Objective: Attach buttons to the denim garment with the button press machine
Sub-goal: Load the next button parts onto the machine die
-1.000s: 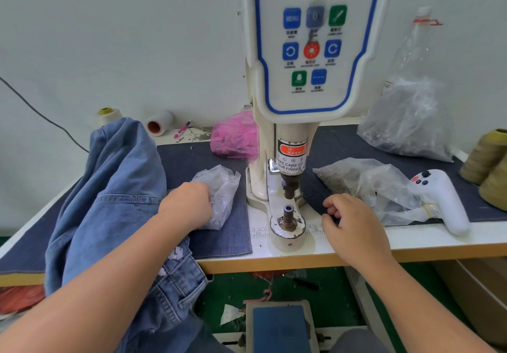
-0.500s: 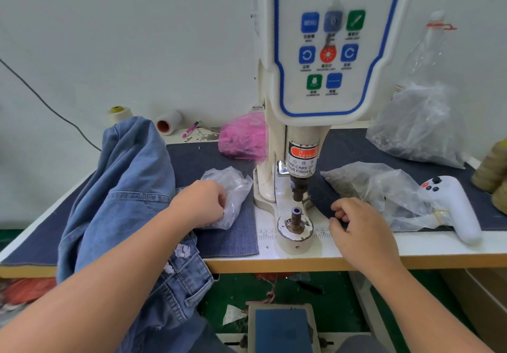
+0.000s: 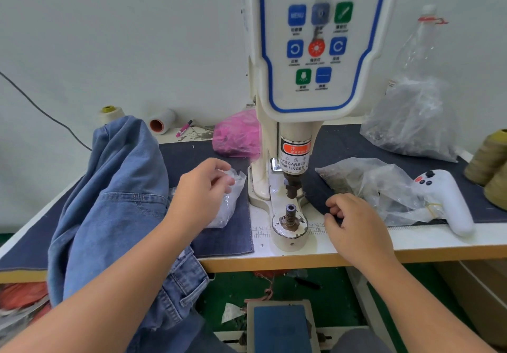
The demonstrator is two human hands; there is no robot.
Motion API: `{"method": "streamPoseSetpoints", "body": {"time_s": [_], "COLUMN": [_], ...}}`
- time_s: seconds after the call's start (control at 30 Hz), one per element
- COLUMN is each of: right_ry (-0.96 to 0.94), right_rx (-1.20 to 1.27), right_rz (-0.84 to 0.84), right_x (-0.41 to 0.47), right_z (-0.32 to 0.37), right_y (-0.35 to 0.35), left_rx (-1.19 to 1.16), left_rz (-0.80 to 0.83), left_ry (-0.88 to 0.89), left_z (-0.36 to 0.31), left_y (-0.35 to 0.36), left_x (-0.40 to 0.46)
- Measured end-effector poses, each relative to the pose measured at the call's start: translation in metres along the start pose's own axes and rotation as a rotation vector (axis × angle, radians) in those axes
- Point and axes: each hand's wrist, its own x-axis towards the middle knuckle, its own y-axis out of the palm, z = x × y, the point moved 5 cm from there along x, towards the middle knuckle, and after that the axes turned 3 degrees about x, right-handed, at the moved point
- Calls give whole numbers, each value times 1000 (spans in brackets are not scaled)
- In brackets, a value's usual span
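Hovering above a small clear plastic bag (image 3: 227, 202) on the dark denim mat (image 3: 227, 240), the left hand (image 3: 201, 188) has its fingers loosely curled; whether they pinch a button cannot be told. The right hand (image 3: 352, 222) rests on the white table (image 3: 411, 239) just right of the button press machine (image 3: 310, 84), fingers curled under, nothing visibly held. The machine's lower die (image 3: 290, 214) stands bare between the hands. The denim garment (image 3: 115, 196) is heaped at the left, draping over the table edge.
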Motion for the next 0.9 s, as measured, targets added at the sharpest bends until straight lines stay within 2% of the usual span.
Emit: {"method": "streamPoseSetpoints", "body": {"time_s": [0.13, 0.27, 0.73, 0.9], "right_ry": [-2, 5, 1, 2], "right_rx": [0, 3, 24, 25], "right_rz": [-5, 2, -6, -8], "right_x": [0, 0, -1, -1], "right_z": [0, -1, 0, 1], "right_y": [0, 0, -1, -1], "left_rx": [-249, -413, -568, -587], "left_rz": [74, 88, 206, 267], "left_ry": [37, -36, -229, -235], "left_z": [-27, -37, -41, -41], "left_y": [22, 45, 81, 86], "left_x": [-22, -35, -47, -48]}}
